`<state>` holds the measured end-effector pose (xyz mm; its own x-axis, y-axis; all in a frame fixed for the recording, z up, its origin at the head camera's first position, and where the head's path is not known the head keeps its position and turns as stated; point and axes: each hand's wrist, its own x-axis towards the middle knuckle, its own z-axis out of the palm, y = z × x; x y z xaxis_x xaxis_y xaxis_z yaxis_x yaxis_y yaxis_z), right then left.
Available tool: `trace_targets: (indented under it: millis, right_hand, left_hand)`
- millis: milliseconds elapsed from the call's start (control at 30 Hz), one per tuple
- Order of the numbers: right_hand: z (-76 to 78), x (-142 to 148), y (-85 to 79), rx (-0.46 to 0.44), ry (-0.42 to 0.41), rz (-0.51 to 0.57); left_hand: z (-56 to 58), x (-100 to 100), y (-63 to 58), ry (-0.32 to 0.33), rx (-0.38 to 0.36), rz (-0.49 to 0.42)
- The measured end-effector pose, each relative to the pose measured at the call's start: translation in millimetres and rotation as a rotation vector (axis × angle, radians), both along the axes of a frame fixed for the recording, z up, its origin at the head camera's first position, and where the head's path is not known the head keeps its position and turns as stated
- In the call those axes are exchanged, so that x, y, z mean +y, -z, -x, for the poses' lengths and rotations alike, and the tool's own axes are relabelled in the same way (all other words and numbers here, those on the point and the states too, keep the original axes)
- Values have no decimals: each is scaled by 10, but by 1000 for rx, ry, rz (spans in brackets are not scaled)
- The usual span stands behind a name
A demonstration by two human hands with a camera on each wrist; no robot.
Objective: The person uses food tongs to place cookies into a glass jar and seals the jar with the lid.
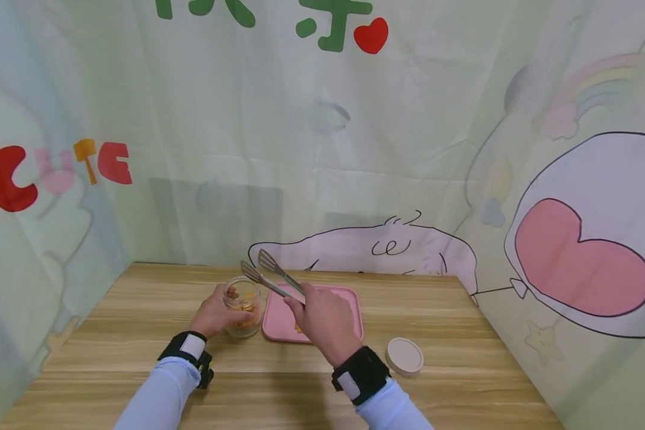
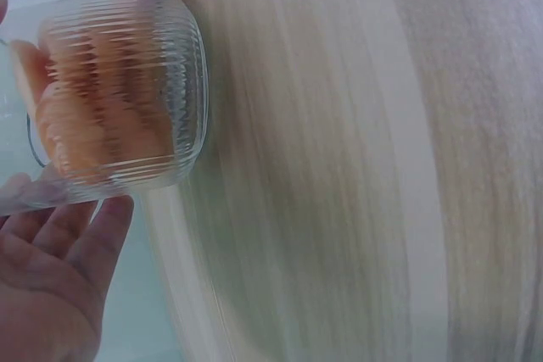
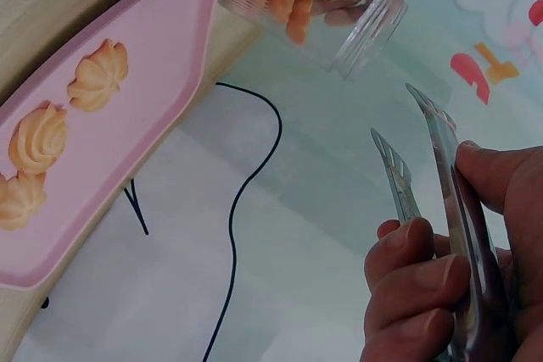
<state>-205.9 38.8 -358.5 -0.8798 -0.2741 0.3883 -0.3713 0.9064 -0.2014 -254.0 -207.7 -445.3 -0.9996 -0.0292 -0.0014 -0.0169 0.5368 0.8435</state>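
Note:
My left hand [image 1: 214,313] holds a clear ribbed glass jar [image 1: 245,330], thumb across its near side. The jar stands uncovered, with several orange-golden cookies [image 2: 110,116] inside. My right hand [image 1: 328,322] grips metal tongs [image 3: 448,158], whose slotted tips are spread apart with nothing between them. In the head view the tips are up near the jar's mouth. A pink tray [image 1: 276,322] lies right of the jar, partly hidden by my right hand. Three swirled piped cookies [image 3: 97,75] lie on it in the right wrist view.
A round whitish lid [image 1: 405,356] lies on the wooden table [image 1: 451,382], to the right of my right wrist. Behind the table hangs a printed pale green curtain [image 1: 220,119], which also runs along both sides.

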Motion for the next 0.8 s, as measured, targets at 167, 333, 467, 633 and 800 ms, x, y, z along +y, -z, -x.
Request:
trace_targets:
  millis: [167,333,467,633,800]
  right_hand:
    - [27,67,20,13,-13,-8]
    - [45,122,52,-6,0,-3]
    - [66,169,79,-44,19,12]
    - [81,243,123,-111,55,12]
    - [56,343,165,-188,101,-6]
  left_hand:
    - [19,-11,23,-2,6,2]
    - [22,-13,31,-4,6,11]
    - [9,-3,15,-1,7,14]
    - [-13,6,0,0,4,6]
    - [-11,4,-8,2,3,12]
